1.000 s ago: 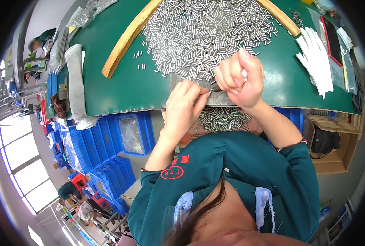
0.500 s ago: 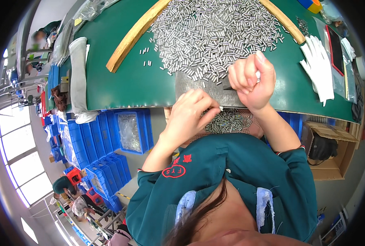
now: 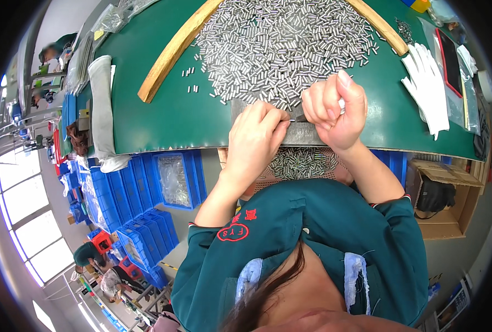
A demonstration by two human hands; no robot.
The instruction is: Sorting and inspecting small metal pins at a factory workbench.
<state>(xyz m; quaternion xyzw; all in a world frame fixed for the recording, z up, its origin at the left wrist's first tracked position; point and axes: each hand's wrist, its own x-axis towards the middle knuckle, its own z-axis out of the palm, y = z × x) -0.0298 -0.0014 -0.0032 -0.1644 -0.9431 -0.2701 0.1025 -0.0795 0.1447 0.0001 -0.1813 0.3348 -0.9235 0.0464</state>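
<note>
From where I stand, the left hand (image 3: 257,130) pinches one small metal pin (image 3: 292,120) between thumb and fingers over the dark plate (image 3: 298,134) at the table's (image 3: 129,122) near edge, a grip that seems meant to leave its right end exposed. Just right of it, the right hand's (image 3: 337,113) fingers curl tightly round a mostly hidden white object (image 3: 342,105), presumably for firmness. On the far side, a left wooden strip (image 3: 174,55) and a right wooden strip (image 3: 381,27) flank the pin pile (image 3: 284,50), probably stopping loose pins rolling sideways.
</note>
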